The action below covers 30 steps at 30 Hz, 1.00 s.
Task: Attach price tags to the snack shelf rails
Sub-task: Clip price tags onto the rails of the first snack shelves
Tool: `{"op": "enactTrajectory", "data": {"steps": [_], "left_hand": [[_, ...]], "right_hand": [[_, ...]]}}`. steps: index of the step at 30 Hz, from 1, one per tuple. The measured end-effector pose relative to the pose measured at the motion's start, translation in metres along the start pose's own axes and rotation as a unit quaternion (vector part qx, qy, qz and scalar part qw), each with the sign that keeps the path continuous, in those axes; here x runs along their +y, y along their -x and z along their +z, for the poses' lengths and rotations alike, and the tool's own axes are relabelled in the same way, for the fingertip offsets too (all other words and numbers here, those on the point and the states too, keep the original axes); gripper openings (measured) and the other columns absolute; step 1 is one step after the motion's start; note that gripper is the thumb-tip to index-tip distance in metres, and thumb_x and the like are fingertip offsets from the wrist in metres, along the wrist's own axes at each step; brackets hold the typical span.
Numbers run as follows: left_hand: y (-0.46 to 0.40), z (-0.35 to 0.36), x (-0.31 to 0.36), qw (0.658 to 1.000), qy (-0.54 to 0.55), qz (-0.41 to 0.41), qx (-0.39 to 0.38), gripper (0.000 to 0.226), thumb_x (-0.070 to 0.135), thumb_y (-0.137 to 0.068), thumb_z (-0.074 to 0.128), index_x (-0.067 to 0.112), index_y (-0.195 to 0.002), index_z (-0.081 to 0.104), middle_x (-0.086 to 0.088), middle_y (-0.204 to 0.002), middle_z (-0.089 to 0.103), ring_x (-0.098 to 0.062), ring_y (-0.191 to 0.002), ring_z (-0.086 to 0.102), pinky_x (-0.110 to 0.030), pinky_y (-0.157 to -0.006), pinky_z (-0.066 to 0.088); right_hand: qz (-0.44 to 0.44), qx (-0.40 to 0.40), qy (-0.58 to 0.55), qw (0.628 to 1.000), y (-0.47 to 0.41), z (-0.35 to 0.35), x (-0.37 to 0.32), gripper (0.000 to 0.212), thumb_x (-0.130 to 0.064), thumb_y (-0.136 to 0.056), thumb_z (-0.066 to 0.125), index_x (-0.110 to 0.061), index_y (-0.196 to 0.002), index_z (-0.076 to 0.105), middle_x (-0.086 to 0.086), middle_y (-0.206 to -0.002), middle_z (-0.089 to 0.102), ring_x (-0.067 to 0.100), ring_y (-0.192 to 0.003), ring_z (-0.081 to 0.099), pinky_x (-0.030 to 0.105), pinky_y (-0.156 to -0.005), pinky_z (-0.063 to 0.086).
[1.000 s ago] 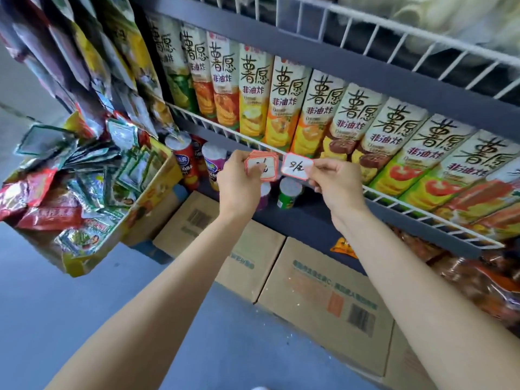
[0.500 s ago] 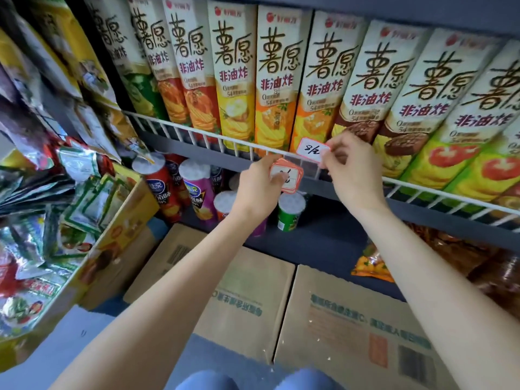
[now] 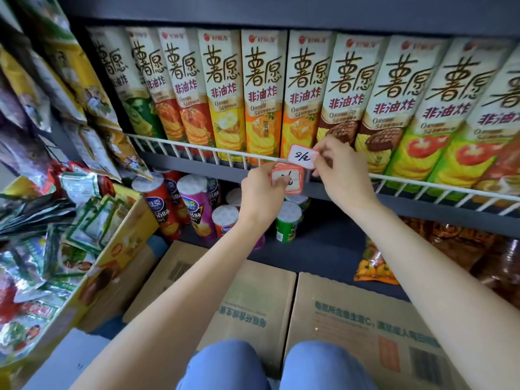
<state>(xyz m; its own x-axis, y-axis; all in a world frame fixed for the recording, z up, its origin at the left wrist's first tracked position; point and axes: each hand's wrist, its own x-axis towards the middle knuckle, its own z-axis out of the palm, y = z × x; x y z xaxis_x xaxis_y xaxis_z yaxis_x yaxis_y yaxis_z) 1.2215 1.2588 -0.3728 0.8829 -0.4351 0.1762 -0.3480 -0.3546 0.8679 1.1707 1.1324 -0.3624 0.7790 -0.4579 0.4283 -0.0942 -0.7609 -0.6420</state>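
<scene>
While the right hand [image 3: 342, 178] pinches a single price tag [image 3: 303, 156] by its right edge, thumb and fingertips curled onto the card, it holds the tag flat against the white wire rail [image 3: 197, 149] at the front of the snack shelf, in front of the orange and brown boxes [image 3: 298, 88]. The left hand [image 3: 263, 190] sits just below and to the left, its grip closed round a small stack of red-bordered tags [image 3: 287, 180], thumb pressed across the top card.

These tags look like thin card: very light, a little springy, easy to bend or crease if squeezed hard. An edge pinch seems right, leaving the face and the back free to meet the rail. How the tag fastens, by clip or by adhesive, cannot be told from this view.

Room is tight above, where the boxes stand right behind the rail, and the wire's upright bars leave only narrow gaps. Below the shelf lip there is open space in front of the canisters [image 3: 197, 204], and the cardboard cartons [image 3: 253, 305] on the floor lie well under both forearms.
</scene>
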Motion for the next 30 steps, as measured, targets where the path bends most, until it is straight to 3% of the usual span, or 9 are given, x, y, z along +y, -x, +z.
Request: {"op": "enactTrajectory", "data": {"steps": [6,9,11,15,17,22,25,28,30], "left_hand": [[-0.001,-0.007,-0.009,1.000,-0.028,-0.002,0.002,0.033,0.015,-0.091,0.057,0.010,-0.123,0.055,-0.010,-0.106,0.066,-0.024,-0.096,0.059,-0.027,-0.076,0.042],[-0.004,-0.014,-0.019,0.997,-0.068,0.005,-0.038,0.028,0.010,-0.090,0.055,0.015,-0.118,0.051,-0.002,-0.071,0.057,-0.014,-0.058,0.048,-0.018,-0.049,0.034],[-0.005,-0.019,-0.021,0.992,-0.104,0.013,-0.070,0.030,0.007,-0.090,0.052,0.018,-0.117,0.047,0.002,-0.056,0.043,-0.013,-0.048,0.039,-0.015,-0.038,0.029],[-0.012,-0.032,-0.019,0.978,-0.168,0.039,-0.118,0.031,0.008,-0.091,0.051,0.021,-0.119,0.046,-0.005,-0.057,0.047,-0.021,-0.052,0.045,-0.015,-0.042,0.030],[-0.015,-0.036,-0.018,0.973,-0.182,0.045,-0.133,0.033,0.007,-0.092,0.050,0.022,-0.121,0.046,-0.013,-0.065,0.056,-0.028,-0.060,0.053,-0.025,-0.049,0.036],[-0.012,-0.036,-0.027,0.968,-0.201,0.073,-0.131,0.037,0.005,-0.090,0.051,0.023,-0.122,0.045,-0.002,-0.051,0.037,-0.019,-0.047,0.037,-0.018,-0.043,0.026],[-0.011,-0.035,-0.031,0.968,-0.198,0.080,-0.130,0.040,0.004,-0.090,0.051,0.024,-0.124,0.044,-0.002,-0.050,0.036,-0.019,-0.046,0.037,-0.017,-0.042,0.029],[-0.011,-0.037,-0.033,0.969,-0.192,0.086,-0.131,0.040,0.003,-0.090,0.050,0.023,-0.125,0.044,-0.001,-0.049,0.036,-0.019,-0.045,0.036,-0.017,-0.041,0.027],[-0.012,-0.037,-0.034,0.969,-0.189,0.086,-0.131,0.041,0.004,-0.090,0.051,0.025,-0.125,0.044,-0.002,-0.049,0.037,-0.020,-0.046,0.038,-0.018,-0.041,0.026]], "right_hand": [[0.004,0.000,0.015,1.000,-0.001,0.001,-0.002,0.009,-0.012,-0.093,0.051,-0.015,-0.085,0.050,0.011,-0.085,0.071,0.019,-0.070,0.066,0.035,-0.067,0.053],[-0.005,0.002,0.039,0.999,-0.003,0.002,-0.002,0.006,-0.011,-0.094,0.049,-0.012,-0.090,0.053,0.013,-0.088,0.072,0.021,-0.073,0.067,0.037,-0.066,0.054],[-0.018,0.001,0.065,0.998,-0.004,0.002,-0.001,0.005,-0.012,-0.094,0.048,-0.013,-0.097,0.052,0.014,-0.097,0.071,0.025,-0.082,0.068,0.038,-0.063,0.054],[-0.053,0.032,0.117,0.991,-0.002,-0.002,-0.002,0.003,-0.016,-0.094,0.049,-0.014,-0.097,0.051,0.010,-0.087,0.070,0.027,-0.075,0.065,0.040,-0.060,0.052],[-0.068,0.047,0.116,0.990,-0.001,-0.004,-0.003,0.004,-0.016,-0.092,0.052,-0.013,-0.093,0.055,0.003,-0.085,0.067,0.022,-0.074,0.063,0.036,-0.061,0.051],[-0.091,0.050,0.131,0.986,0.003,0.007,0.000,0.007,-0.018,-0.089,0.059,-0.013,-0.088,0.064,0.002,-0.096,0.056,0.016,-0.076,0.053,0.028,-0.056,0.040],[-0.097,0.047,0.166,0.980,0.008,0.013,0.005,0.010,-0.019,-0.089,0.060,-0.012,-0.088,0.068,0.003,-0.093,0.058,0.017,-0.081,0.054,0.026,-0.055,0.035],[-0.127,0.043,0.218,0.967,0.013,0.019,0.007,0.009,-0.008,-0.084,0.064,-0.008,-0.091,0.070,0.007,-0.085,0.060,0.024,-0.082,0.058,0.027,-0.049,0.039],[-0.143,0.044,0.263,0.953,0.015,0.020,0.006,0.020,0.004,-0.075,0.067,-0.006,-0.092,0.069,0.009,-0.077,0.058,0.028,-0.075,0.058,0.022,-0.043,0.030]]}}
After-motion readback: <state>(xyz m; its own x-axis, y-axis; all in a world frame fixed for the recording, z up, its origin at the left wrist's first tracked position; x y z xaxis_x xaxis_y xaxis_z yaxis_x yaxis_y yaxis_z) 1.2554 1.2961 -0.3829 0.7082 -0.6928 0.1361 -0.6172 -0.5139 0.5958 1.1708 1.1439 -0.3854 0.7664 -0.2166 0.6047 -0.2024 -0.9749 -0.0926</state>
